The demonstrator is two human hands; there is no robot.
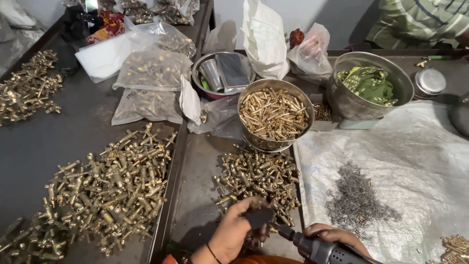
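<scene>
Brass fittings (pixel 256 178) lie heaped on the counter (pixel 195 195). The left hand (pixel 234 227) pinches what is probably one fitting; the right hand (pixel 332 235) grips a power driver (pixel 312 247), which could slip and nick fingers.

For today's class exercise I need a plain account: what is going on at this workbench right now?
A person sits at a metal bench sorting small brass fittings. Their left hand pinches a small dark piece against the tip of a powered hand tool, which the right hand grips. Just ahead lies a heap of brass parts, a metal bowl of brass pins behind it, and a grey pile of tiny springs on white sheeting to the right.
</scene>
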